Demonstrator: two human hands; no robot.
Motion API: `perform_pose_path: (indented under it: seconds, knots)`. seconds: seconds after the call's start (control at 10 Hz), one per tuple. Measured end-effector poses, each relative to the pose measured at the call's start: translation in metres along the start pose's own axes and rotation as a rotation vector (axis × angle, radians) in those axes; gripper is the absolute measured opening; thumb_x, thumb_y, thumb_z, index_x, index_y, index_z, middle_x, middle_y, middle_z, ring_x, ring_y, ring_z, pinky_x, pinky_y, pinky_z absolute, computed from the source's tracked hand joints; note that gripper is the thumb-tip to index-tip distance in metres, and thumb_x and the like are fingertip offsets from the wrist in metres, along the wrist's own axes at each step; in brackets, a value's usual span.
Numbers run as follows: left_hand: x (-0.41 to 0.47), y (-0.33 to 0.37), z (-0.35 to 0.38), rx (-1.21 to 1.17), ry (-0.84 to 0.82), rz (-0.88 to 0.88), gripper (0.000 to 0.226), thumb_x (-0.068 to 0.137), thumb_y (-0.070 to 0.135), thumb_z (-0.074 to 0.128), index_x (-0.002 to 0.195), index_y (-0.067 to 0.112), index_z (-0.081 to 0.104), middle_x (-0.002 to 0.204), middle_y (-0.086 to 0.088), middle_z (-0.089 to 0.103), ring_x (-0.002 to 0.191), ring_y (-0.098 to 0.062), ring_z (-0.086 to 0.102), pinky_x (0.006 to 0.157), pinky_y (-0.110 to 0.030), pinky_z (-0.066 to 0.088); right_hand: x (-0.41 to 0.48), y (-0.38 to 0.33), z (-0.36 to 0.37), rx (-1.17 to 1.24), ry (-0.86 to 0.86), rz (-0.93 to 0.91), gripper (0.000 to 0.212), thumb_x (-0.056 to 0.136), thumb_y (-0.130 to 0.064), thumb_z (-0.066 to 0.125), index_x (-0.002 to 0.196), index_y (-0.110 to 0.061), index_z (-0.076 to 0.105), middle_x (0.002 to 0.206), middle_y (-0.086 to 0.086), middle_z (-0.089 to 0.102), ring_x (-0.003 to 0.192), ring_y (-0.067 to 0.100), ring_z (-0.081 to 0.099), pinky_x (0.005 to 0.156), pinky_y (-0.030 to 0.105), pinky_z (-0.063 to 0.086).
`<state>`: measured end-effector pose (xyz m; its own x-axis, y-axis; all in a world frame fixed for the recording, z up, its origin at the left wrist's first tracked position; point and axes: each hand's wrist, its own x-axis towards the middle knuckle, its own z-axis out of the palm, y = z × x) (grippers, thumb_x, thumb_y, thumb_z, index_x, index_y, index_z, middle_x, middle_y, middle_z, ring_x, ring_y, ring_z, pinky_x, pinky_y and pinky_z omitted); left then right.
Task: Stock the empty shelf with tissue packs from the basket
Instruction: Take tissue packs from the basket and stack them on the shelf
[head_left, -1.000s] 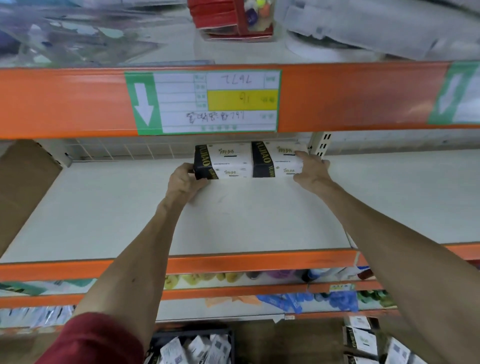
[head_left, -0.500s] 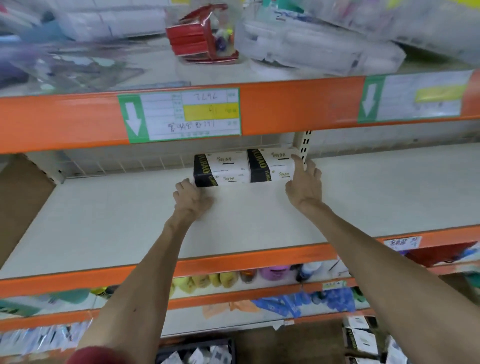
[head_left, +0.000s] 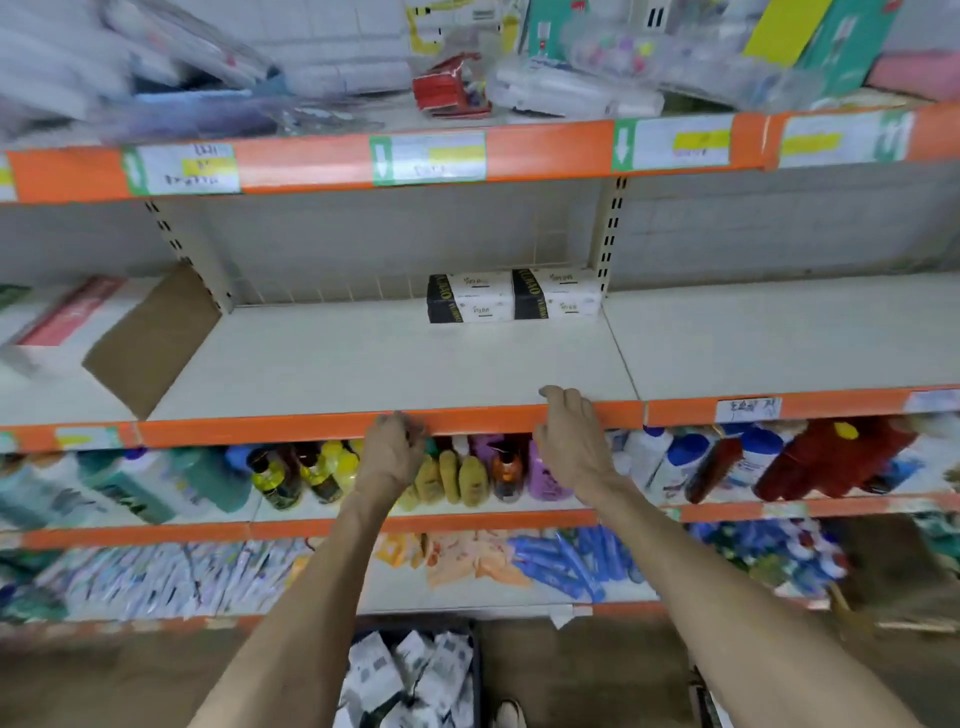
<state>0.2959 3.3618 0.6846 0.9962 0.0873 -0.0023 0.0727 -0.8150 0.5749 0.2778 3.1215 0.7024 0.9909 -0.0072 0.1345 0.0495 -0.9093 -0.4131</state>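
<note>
Two stacks of white tissue packs with black ends (head_left: 511, 295) stand side by side at the back of the pale shelf (head_left: 363, 364), against the wall by an upright post. My left hand (head_left: 390, 453) hangs loosely curled at the shelf's orange front edge, holding nothing. My right hand (head_left: 570, 439) is beside it with its fingers apart, the fingertips over the same edge, also holding nothing. Below, between my forearms, a dark basket (head_left: 475, 670) on the floor holds several more white tissue packs (head_left: 410, 680).
A brown cardboard sheet (head_left: 150, 343) leans at the shelf's left end. The upper shelf carries blurred packaged goods, including a red packet (head_left: 449, 91). Bottles (head_left: 467, 475) fill the shelf below, and sachets and blue packs (head_left: 566, 564) the one under that.
Both hands have let go of the tissue packs and drawn back from the rear of the shelf to its front edge. The view has pulled back and lowered, showing more shelves and the basket.
</note>
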Motion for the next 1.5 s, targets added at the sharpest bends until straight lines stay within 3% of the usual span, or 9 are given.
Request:
perform_pose_path:
  seconds: [0.4, 0.5, 0.9, 1.0, 1.1, 1.2, 1.3, 1.4, 1.5]
  knots:
    - [-0.226, -0.142, 0.023, 0.179, -0.467, -0.422, 0.032, 0.086, 0.023, 0.058, 0.113, 0.008, 0.066, 0.116, -0.012, 0.067, 0.105, -0.028, 0.062, 0.082, -0.029, 0.049, -0.221, 0.008, 0.094, -0.149, -0.555, 0.119, 0.050, 0.096, -0.031, 0.052, 0.139, -0.009, 0.038, 0.138, 0.014, 0.047, 0.129, 0.032, 0.043, 0.105, 0.040, 0.037]
    - [-0.244, -0.167, 0.016, 0.144, -0.511, -0.483, 0.019, 0.087, 0.018, 0.060, 0.102, 0.008, 0.068, 0.104, -0.015, 0.066, 0.097, -0.028, 0.062, 0.079, -0.032, 0.049, -0.235, -0.009, 0.114, -0.146, -0.645, 0.148, 0.048, 0.096, -0.035, 0.052, 0.136, -0.011, 0.039, 0.134, 0.013, 0.049, 0.125, 0.032, 0.044, 0.102, 0.041, 0.040]
    - [-0.244, -0.289, 0.053, -0.010, -0.563, -0.690, 0.037, 0.086, 0.009, 0.063, 0.122, 0.000, 0.058, 0.123, -0.019, 0.059, 0.112, -0.027, 0.058, 0.083, -0.027, 0.042, -0.265, -0.079, 0.274, 0.003, -0.874, 0.250, 0.041, 0.093, -0.034, 0.056, 0.126, -0.011, 0.049, 0.123, 0.012, 0.059, 0.115, 0.031, 0.054, 0.091, 0.038, 0.045]
    - [-0.231, -0.330, 0.112, -0.143, -0.539, -0.768, 0.043, 0.089, 0.008, 0.053, 0.130, -0.004, 0.049, 0.125, -0.011, 0.053, 0.104, -0.007, 0.064, 0.075, -0.014, 0.044, -0.276, -0.055, 0.345, 0.037, -0.946, 0.335, 0.036, 0.091, -0.031, 0.059, 0.118, -0.008, 0.052, 0.113, 0.011, 0.060, 0.107, 0.030, 0.057, 0.085, 0.037, 0.044]
    - [-0.237, -0.417, 0.220, 0.095, -0.567, -0.765, 0.050, 0.079, 0.028, 0.059, 0.121, 0.003, 0.054, 0.113, -0.010, 0.059, 0.110, -0.025, 0.061, 0.078, -0.025, 0.044, -0.278, -0.014, 0.435, 0.083, -0.977, 0.430, 0.039, 0.086, -0.037, 0.065, 0.110, -0.008, 0.054, 0.105, 0.007, 0.057, 0.100, 0.028, 0.058, 0.075, 0.036, 0.044]
    - [-0.226, -0.451, 0.287, 0.052, -0.506, -0.784, 0.040, 0.083, 0.023, 0.065, 0.116, 0.006, 0.049, 0.122, -0.012, 0.053, 0.113, -0.031, 0.055, 0.087, -0.034, 0.044, -0.275, 0.025, 0.527, 0.148, -1.012, 0.581, 0.054, 0.075, -0.053, 0.064, 0.109, -0.012, 0.052, 0.100, 0.003, 0.053, 0.094, 0.022, 0.057, 0.074, 0.034, 0.044]
    - [-0.210, -0.486, 0.366, 0.062, -0.511, -0.828, 0.074, 0.079, 0.040, 0.070, 0.133, 0.004, 0.034, 0.138, -0.012, 0.035, 0.128, -0.032, 0.041, 0.099, -0.040, 0.043, -0.266, 0.055, 0.608, 0.226, -0.911, 0.706, 0.067, 0.051, -0.069, 0.057, 0.097, -0.021, 0.051, 0.093, 0.003, 0.053, 0.085, 0.019, 0.055, 0.072, 0.034, 0.042]
    - [-0.186, -0.504, 0.427, 0.158, -0.425, -0.878, 0.103, 0.072, 0.058, 0.071, 0.142, 0.002, 0.020, 0.145, -0.014, 0.025, 0.132, -0.032, 0.032, 0.104, -0.042, 0.038, -0.254, 0.070, 0.663, 0.265, -0.899, 0.851, 0.101, 0.073, -0.066, 0.063, 0.144, -0.007, 0.024, 0.141, 0.010, 0.035, 0.130, 0.025, 0.038, 0.089, 0.030, 0.034]
    - [-0.154, -0.509, 0.467, 0.221, -0.258, -0.925, 0.109, 0.059, 0.072, 0.071, 0.136, 0.009, 0.025, 0.135, -0.008, 0.031, 0.125, -0.025, 0.036, 0.099, -0.035, 0.036, -0.238, 0.084, 0.714, 0.293, -0.758, 1.026, 0.107, 0.071, -0.066, 0.067, 0.143, -0.006, 0.016, 0.138, 0.007, 0.036, 0.123, 0.024, 0.041, 0.086, 0.032, 0.033]
